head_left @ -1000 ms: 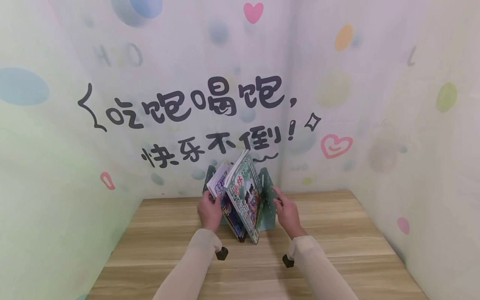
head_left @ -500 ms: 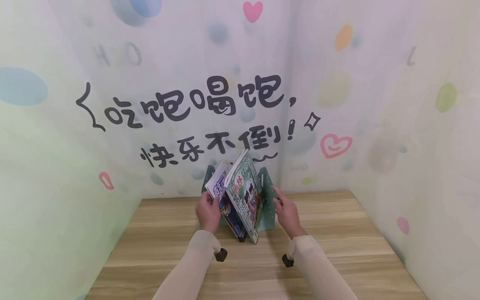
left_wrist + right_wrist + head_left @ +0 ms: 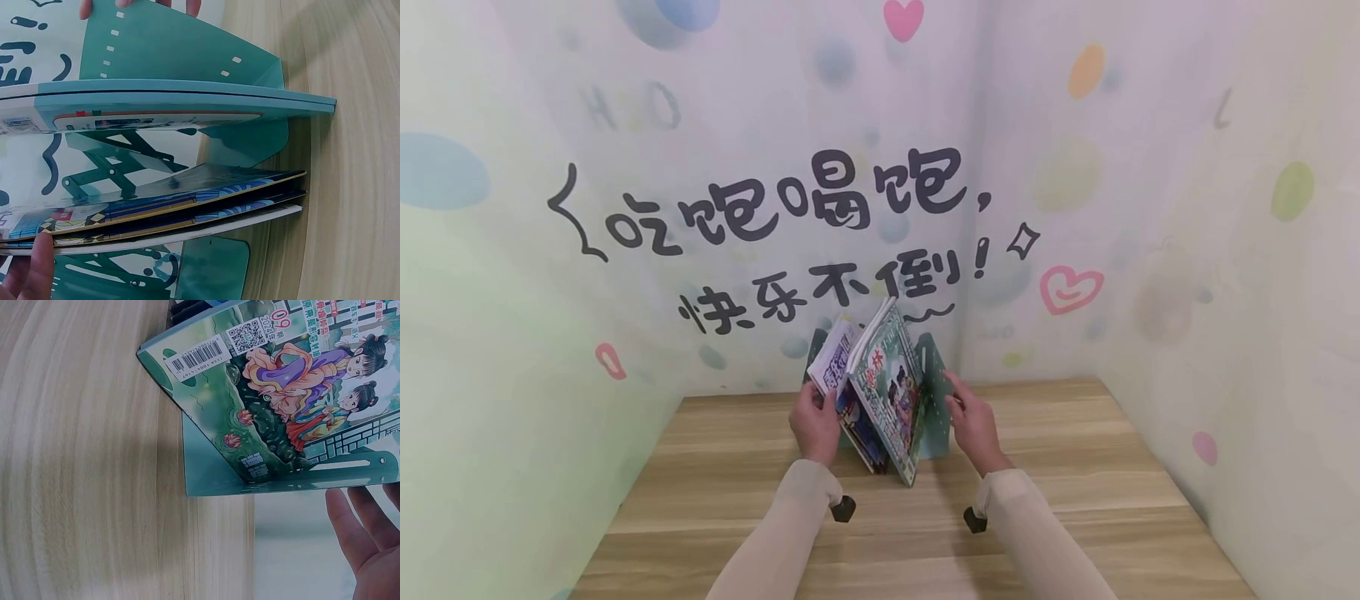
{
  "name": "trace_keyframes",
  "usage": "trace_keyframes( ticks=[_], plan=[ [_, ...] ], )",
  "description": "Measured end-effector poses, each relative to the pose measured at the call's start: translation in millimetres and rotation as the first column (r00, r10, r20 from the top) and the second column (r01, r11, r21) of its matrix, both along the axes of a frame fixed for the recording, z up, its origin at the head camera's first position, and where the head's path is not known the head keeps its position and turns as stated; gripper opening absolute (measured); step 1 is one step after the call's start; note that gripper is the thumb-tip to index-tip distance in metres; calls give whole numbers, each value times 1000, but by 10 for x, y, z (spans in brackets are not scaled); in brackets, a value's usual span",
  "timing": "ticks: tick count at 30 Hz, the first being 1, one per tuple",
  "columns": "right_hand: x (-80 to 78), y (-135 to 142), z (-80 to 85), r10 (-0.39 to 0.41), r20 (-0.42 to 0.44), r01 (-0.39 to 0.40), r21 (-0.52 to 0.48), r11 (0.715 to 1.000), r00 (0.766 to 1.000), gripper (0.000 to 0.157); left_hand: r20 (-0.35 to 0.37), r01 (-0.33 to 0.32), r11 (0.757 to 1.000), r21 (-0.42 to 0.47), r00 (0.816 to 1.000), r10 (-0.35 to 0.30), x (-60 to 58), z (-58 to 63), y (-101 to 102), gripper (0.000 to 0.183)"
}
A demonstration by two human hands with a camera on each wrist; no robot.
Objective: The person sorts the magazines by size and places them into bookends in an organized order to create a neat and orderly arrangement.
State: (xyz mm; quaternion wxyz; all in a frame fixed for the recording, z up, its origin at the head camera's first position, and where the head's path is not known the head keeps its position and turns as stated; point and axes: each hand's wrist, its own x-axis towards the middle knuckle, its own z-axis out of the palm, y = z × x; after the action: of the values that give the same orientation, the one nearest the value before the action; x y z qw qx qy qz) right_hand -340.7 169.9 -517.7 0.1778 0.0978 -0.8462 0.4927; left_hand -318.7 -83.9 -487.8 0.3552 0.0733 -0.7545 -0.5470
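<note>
My left hand point(image 3: 815, 425) pinches several thin magazines point(image 3: 831, 367) by their near edge, the thumb on one side and fingers beyond. In the left wrist view these magazines point(image 3: 206, 200) tilt with their spines slightly fanned. Beside them leans a green-covered magazine point(image 3: 891, 383) with two drawn figures in robes on its front; at least one more lies against its back. Both groups stand in a green metal bookshelf stand point(image 3: 936, 408) with perforated side plates and scissor-like folding bars. My right hand point(image 3: 977, 425) rests its extended fingers point(image 3: 350, 519) against the outside of the stand's right plate.
The stand is on a wood-grain table point(image 3: 1037, 517), near its back edge. A pale printed curtain point(image 3: 760, 125) with dark lettering closes off the back and both sides. Black straps point(image 3: 843, 508) show at the cuffs of both sleeves.
The thin magazines' lower ends have shifted slightly up and left, away from the green-covered magazine. My left hand has drifted a little left with them. The right hand holds its place.
</note>
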Motion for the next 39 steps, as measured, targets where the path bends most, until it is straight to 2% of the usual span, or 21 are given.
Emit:
trace_keyframes(
  ticks=[11, 17, 24, 39],
  plan=[
    [15, -33, 16, 2, -19, -2, -1, 1000, 1000, 46, -36, -16, 1000, -17, 999, 15, -22, -12, -8, 17],
    [8, -36, 8, 1, -24, -1, 14, 1000, 1000, 46, -13, -24, 999, -25, 1000, 24, -39, -27, -14, 18],
    [4, -29, 6, -12, -25, 12, 11, 1000, 1000, 46, 38, -4, 1000, -19, 999, 5, -44, -32, -26, 20],
    [45, -22, 34, -13, -38, 15, 30, 999, 999, 48, 60, 46, 998, -33, 997, -43, -1, -62, -58, 20]
  ],
)
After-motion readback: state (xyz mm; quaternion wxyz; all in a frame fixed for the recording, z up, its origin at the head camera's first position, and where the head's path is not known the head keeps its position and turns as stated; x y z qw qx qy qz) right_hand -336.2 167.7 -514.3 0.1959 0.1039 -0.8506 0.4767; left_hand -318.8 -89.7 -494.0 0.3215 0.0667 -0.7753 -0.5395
